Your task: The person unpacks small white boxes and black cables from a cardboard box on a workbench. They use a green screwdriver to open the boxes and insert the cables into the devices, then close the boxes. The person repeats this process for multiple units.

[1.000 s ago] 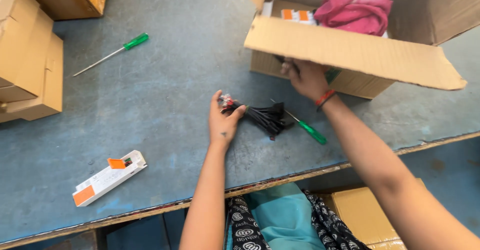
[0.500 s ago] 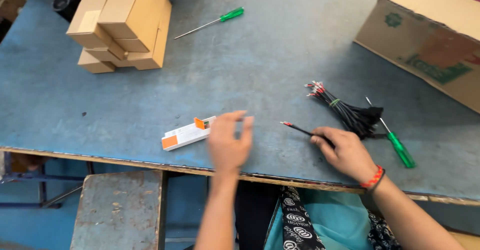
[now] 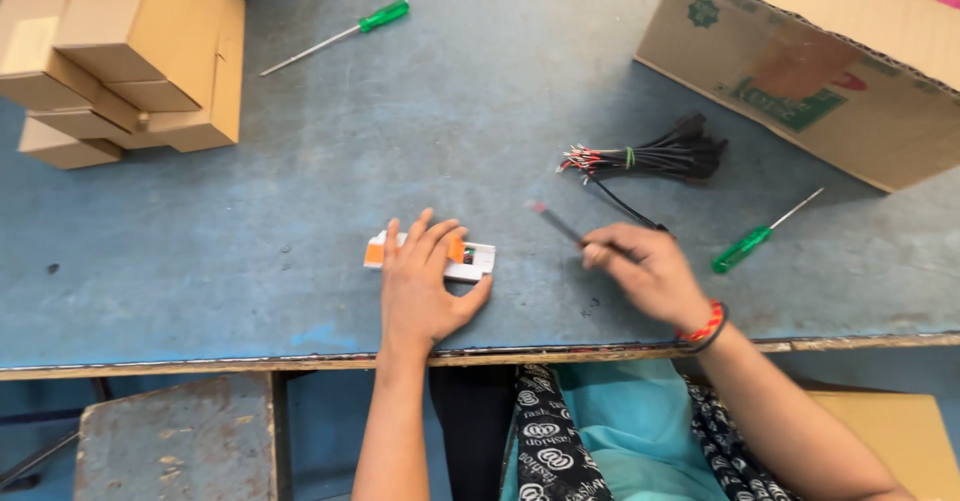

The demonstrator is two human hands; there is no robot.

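The left hand (image 3: pixel 425 283) lies flat, fingers spread, on a white-and-orange module (image 3: pixel 432 255) near the front edge of the blue bench (image 3: pixel 250 251). Just right of the module, the right hand (image 3: pixel 650 276) pinches a single black wire (image 3: pixel 575 233). Beyond that hand lies a wire bundle (image 3: pixel 650 158); right of it, a green screwdriver (image 3: pixel 760 236).

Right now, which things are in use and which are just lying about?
In use:
left hand on the white-and-orange part
right hand holding a black wire

Lying about:
wire bundle
near screwdriver
far screwdriver
small boxes
big carton
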